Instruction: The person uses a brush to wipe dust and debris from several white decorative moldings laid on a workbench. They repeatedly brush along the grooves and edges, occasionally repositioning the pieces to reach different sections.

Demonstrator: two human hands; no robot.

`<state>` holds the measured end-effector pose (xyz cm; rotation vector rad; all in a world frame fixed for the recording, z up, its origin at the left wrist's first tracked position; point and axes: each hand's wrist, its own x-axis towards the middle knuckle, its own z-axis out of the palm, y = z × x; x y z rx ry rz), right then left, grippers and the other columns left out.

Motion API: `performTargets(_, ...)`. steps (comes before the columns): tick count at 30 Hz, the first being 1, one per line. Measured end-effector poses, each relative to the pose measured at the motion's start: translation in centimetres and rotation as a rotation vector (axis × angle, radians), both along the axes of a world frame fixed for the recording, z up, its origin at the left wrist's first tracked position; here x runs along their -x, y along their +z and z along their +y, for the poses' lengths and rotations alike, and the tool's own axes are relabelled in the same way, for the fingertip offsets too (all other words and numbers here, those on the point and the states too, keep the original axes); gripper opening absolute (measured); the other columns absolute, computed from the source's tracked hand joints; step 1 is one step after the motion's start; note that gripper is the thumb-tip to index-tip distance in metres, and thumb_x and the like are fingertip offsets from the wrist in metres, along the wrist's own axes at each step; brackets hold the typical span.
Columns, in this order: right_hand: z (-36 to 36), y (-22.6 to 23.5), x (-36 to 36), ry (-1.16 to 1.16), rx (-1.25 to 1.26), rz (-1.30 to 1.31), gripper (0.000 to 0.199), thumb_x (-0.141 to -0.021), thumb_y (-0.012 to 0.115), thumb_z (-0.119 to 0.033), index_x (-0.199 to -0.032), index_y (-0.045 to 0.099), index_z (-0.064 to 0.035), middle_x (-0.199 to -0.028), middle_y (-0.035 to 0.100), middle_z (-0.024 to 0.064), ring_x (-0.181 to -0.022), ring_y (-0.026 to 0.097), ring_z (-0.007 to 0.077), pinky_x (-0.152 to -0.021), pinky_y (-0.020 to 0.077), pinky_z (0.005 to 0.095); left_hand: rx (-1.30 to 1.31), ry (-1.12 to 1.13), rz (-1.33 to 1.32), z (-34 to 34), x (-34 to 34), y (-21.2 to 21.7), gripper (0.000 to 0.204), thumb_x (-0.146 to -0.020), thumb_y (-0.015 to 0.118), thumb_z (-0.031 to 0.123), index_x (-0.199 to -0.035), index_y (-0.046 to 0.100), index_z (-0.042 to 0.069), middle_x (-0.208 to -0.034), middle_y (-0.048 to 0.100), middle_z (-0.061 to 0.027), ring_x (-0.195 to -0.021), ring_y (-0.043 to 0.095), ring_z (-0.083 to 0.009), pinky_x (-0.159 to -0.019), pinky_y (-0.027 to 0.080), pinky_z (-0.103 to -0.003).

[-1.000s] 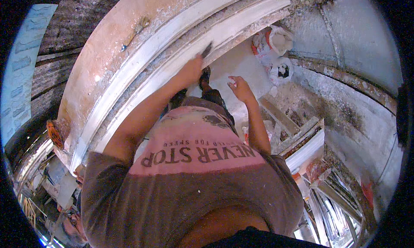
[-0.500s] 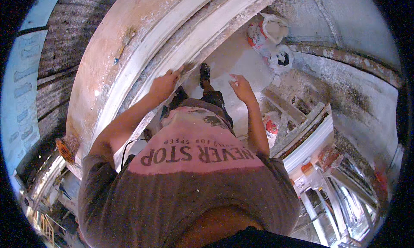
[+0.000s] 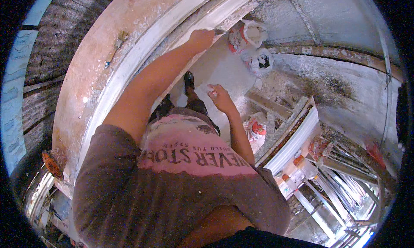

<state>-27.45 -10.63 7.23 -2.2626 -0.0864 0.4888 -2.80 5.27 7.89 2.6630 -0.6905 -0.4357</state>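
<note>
My left hand (image 3: 202, 39) is closed and reaches far forward along the edge of a long tan bench (image 3: 86, 62). From its fingers sticks the dark end of a small brush (image 3: 219, 32), mostly hidden by the hand. Beside that hand runs a long white moulding (image 3: 174, 45) with lengthwise ridges. My right hand (image 3: 221, 97) hangs over the floor to the right of the bench, fingers curled. Something whitish shows at its fingertips, too small to make out. Another brush (image 3: 115, 53), with a blue-tipped handle, lies on the bench top to the left.
Opened sacks (image 3: 254, 34) and a white bag (image 3: 261, 62) stand on the floor ahead, by the wall. A red-and-white bag (image 3: 256, 129) sits near my right forearm. At the right is a wooden frame with another white moulding (image 3: 297, 138). A rusty round piece (image 3: 52, 165) sits at the bench's left end.
My left hand has slid forward and to the right along the moulding with the brush. My right hand has drawn a little left and lower, its fingers more curled. The whole view has shifted.
</note>
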Motion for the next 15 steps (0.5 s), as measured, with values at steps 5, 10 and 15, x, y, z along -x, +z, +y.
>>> performTargets(5, 1.4, 0.5, 3.0, -0.096, 0.006, 0.148, 0.038, -0.092, 0.062, -0.026, -0.123, 0.061, -0.0053, -0.111, 0.061, 0.0199, -0.094, 0.064, 0.0307, -0.085, 0.0499, 0.0389, -0.036, -0.018, 0.113, 9.3, 10.6, 1.7, 0.041, -0.090, 0.047, 0.015, -0.131, 0.050, 0.011, -0.102, 0.065, -0.0207, -0.089, 0.067, -0.0385, -0.073, 0.054, -0.050)
performTargets(10, 2.6, -0.3, 4.7, -0.094, -0.046, 0.237, 0.045, -0.092, 0.061, -0.033, -0.126, 0.059, -0.0032, -0.121, 0.058, 0.0219, -0.101, 0.063, 0.0348, -0.091, 0.0490, 0.0416, -0.090, 0.035, 0.197, 15.2, 17.2, 3.1, 0.047, -0.090, 0.050, 0.016, -0.137, 0.046, 0.015, -0.105, 0.063, -0.0199, -0.087, 0.066, -0.0389, -0.073, 0.054, -0.051)
performTargets(15, 4.3, -0.4, 4.4, 0.047, 0.066, 0.057, 0.038, -0.091, 0.063, -0.026, -0.122, 0.062, -0.0047, -0.110, 0.063, 0.0186, -0.093, 0.064, 0.0290, -0.084, 0.0504, 0.0381, 0.076, 0.127, 0.095, 18.3, 19.0, 4.0, 0.041, -0.094, 0.050, 0.024, -0.135, 0.049, 0.015, -0.105, 0.063, -0.0178, -0.090, 0.066, -0.0373, -0.074, 0.053, -0.052)
